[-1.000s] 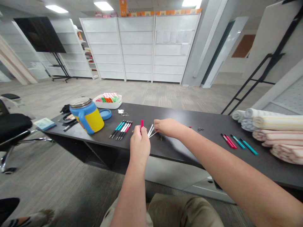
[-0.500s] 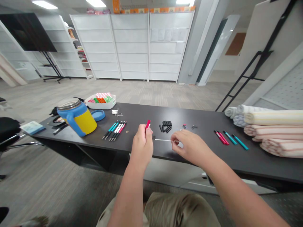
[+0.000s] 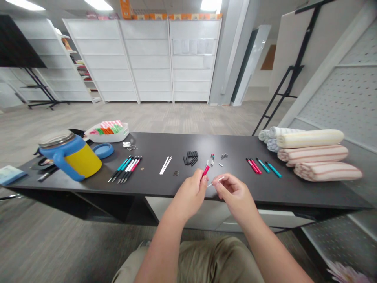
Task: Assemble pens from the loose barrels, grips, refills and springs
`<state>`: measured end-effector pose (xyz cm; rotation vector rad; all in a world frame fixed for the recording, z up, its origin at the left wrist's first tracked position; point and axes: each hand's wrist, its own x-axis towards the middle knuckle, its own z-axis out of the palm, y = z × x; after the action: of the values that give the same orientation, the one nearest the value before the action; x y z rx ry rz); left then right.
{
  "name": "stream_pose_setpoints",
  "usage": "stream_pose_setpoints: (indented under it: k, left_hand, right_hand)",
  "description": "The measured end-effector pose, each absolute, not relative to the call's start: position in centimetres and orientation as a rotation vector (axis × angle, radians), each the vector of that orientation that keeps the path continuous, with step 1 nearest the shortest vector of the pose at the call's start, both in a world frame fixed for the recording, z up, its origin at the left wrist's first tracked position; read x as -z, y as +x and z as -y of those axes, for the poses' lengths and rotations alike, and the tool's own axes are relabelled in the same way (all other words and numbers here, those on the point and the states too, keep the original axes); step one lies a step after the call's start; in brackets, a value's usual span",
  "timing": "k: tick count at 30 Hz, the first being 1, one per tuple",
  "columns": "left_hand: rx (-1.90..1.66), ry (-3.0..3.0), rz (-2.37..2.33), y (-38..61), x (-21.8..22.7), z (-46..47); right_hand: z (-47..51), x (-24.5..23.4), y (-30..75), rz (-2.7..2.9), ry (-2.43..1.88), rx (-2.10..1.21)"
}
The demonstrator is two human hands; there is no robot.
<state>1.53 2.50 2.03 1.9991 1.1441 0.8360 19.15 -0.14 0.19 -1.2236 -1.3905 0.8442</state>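
I now have the left grip [image 3: 191, 193] and right grip [image 3: 235, 192] closer together above the black desk [image 3: 153, 151], left clasping a red plastic tube [image 3: 205, 170], right pinching a slender white stick [image 3: 210, 184] just right of it, long axis slanting toward the left grip.

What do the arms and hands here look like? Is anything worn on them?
They are a person's. The bare left hand and bare right hand wear no gloves, and no ring, watch or bracelet shows. Both forearms are uncovered; no sleeves, cables or markings are visible. Beneath them show olive-beige cloth trousers.
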Motion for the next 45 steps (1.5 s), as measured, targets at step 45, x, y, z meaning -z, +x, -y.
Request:
stream_pose_setpoints:
  k: [45]
  left_hand:
    - [-0.879,2.445,-1.43,-2.5,-0.4,-5.9]
  right_hand:
    - [-8.0,0.9,20.2,1.995,-1.738,-0.014]
